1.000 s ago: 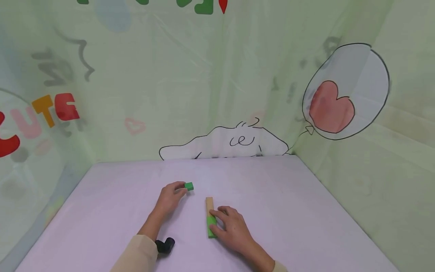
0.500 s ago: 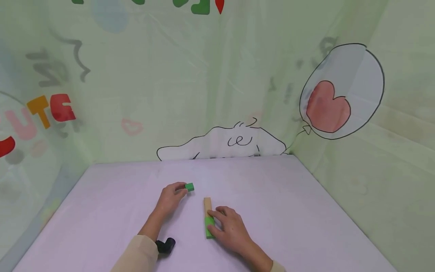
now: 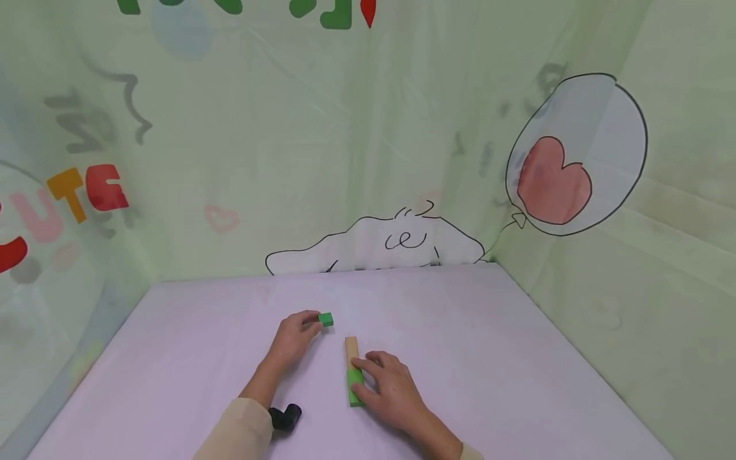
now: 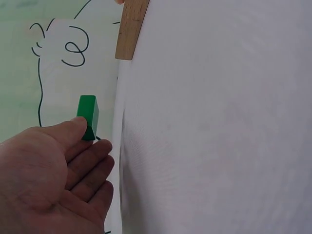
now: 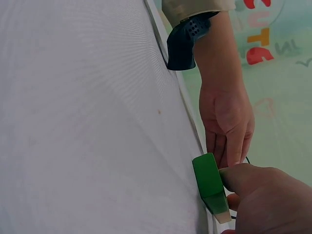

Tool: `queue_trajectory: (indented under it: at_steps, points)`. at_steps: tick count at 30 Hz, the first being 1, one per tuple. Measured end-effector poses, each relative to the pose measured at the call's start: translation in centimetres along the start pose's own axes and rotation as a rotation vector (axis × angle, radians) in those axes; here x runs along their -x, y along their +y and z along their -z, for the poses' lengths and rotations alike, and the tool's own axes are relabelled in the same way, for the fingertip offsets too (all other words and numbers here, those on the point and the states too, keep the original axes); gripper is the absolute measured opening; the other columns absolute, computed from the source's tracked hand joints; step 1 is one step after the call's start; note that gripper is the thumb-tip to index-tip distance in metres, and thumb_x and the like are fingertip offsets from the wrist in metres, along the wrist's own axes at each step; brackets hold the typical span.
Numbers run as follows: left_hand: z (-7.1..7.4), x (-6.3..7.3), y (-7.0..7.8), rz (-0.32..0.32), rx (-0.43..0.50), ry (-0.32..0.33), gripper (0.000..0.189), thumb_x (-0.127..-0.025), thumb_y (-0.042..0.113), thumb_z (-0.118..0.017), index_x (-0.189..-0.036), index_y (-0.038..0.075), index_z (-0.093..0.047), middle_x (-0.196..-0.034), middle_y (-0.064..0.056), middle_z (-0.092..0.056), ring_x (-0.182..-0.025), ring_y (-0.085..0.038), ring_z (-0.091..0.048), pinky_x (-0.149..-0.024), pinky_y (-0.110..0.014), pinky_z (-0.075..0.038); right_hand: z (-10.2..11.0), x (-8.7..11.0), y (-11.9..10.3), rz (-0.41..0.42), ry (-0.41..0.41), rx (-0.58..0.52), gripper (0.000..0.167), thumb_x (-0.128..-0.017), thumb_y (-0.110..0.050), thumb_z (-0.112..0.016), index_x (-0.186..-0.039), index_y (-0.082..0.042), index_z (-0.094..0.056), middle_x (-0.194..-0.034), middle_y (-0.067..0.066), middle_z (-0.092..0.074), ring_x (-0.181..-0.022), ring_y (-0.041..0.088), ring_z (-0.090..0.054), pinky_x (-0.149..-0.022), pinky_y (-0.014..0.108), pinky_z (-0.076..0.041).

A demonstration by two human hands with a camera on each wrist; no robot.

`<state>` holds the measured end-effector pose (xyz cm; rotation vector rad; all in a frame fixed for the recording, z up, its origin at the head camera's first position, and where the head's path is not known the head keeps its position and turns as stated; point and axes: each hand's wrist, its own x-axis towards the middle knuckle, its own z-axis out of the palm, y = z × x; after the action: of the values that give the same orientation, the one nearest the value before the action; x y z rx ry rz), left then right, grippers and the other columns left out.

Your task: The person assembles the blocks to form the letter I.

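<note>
My left hand [image 3: 293,335] pinches a small green block [image 3: 326,319] between thumb and fingertips over the far middle of the table. In the left wrist view the thumb presses one face of that green block [image 4: 88,114], and the other fingers lie loosely bent below it. A narrow bar lies pointing away from me, with a plain wood part [image 3: 351,348] at the far end and a green part [image 3: 355,397] at the near end. My right hand [image 3: 393,390] rests thumb and index fingertips on top of this bar, fingers spread and loosely bent.
A pale cloth covers the table [image 3: 489,358]. Behind it hangs a printed curtain [image 3: 259,160] with a balloon and letters, which also runs along both sides. A black wrist camera [image 3: 286,418] sticks out from the left sleeve.
The left hand with the small green block shifts very slightly right in the head view. The right hand stays on the bar; the head view itself drifts a little.
</note>
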<state>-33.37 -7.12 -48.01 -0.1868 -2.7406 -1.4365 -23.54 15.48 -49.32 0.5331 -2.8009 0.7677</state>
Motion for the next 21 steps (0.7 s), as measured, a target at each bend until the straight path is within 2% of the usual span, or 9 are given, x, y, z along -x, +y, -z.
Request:
queue_trajectory:
  at_steps: [21]
  points:
    - [-0.61, -0.66, 0.37, -0.013, 0.015, -0.024, 0.037, -0.103, 0.019, -0.063, -0.137, 0.005, -0.064, -0.135, -0.014, -0.069, -0.136, -0.036, -0.057, -0.114, -0.053, -0.047, -0.14, -0.11, 0.33, 0.001, -0.015, 0.01, 0.045, -0.095, -0.041, -0.07, -0.135, -0.021, -0.069, -0.135, 0.011, -0.063, -0.129, 0.032, -0.057, -0.106, 0.06, -0.048]
